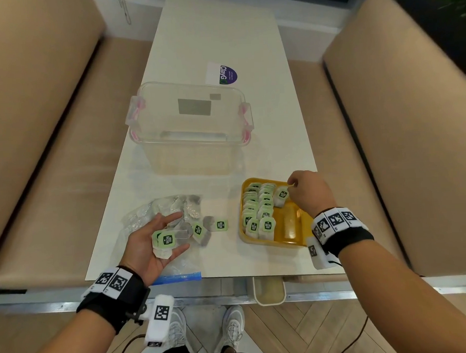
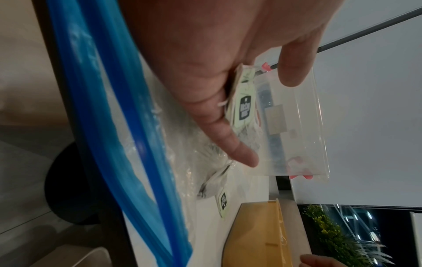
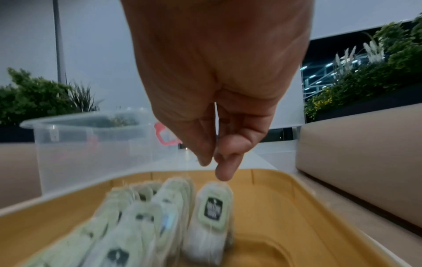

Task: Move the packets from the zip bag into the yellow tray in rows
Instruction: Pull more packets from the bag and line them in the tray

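- On the white table (image 1: 219, 42), the zip bag (image 1: 147, 216) lies flat, well to the left of the yellow tray (image 1: 292, 243), and it looks almost empty.
- The left hand (image 1: 151, 242) is over the bag, to the left of the tray, palm up. Its fingers are loosely spread and only a little bent, and a small pile of packets (image 1: 167, 240) rests on the palm. From the left wrist view, the thumb (image 2: 228, 137) touches the side of the pile.
- A few loose packets (image 1: 221, 225) lie on the table between the bag and the tray.
- Inside the tray, two long rows of packets (image 1: 258, 212) stand along its left side, so I think most of the job is done.
- One new packet (image 1: 281, 196) sits at the far end of the tray, just right of the two rows. It starts a third row.
- The right side of the tray is bare, so I think the third row needs filling with the packets in the palm and on the table.
- The right hand (image 1: 305, 192) is over the far right corner of the tray. Its fingertips (image 3: 222, 171) are pressed together, pinching the top of the new packet or its string; I cannot tell which.
- A clear box (image 1: 191, 130) stands behind the tray.
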Demonstrator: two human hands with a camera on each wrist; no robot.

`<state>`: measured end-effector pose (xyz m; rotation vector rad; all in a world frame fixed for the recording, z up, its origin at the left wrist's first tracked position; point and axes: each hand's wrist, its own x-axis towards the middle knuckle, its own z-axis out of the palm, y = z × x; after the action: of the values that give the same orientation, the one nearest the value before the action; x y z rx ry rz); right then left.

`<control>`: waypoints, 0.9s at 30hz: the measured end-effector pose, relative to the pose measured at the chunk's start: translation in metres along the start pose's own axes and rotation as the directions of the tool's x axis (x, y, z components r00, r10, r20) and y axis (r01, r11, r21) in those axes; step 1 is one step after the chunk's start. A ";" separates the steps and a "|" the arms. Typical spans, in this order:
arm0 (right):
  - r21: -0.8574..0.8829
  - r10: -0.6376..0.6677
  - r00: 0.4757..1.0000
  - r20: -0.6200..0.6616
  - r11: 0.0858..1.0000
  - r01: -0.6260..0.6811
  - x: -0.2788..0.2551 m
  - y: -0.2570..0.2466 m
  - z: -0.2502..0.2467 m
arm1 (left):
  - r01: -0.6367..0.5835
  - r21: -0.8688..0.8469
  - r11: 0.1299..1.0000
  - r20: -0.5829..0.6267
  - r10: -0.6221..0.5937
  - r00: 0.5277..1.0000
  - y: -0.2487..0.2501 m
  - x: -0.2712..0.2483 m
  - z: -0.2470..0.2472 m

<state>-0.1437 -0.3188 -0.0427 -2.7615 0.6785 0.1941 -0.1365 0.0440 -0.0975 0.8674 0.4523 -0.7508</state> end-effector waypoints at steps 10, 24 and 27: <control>0.137 -0.444 0.879 0.173 0.895 0.425 -0.076 -0.119 0.026 | -0.038 -0.023 0.999 -0.002 0.038 0.999 0.004 -0.008 0.000; -0.078 -0.533 0.792 0.299 0.813 0.577 -0.078 -0.152 0.089 | -0.051 -0.028 0.998 -0.002 0.051 0.999 0.017 -0.018 -0.011; -0.009 -0.536 0.803 0.261 0.830 0.558 -0.078 -0.147 0.073 | -0.053 -0.024 0.998 -0.003 0.053 0.999 0.016 -0.017 -0.012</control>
<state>-0.1474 -0.1386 -0.0602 -2.8079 -0.2131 0.4366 -0.1364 0.0674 -0.0853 0.8541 0.4379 -0.6948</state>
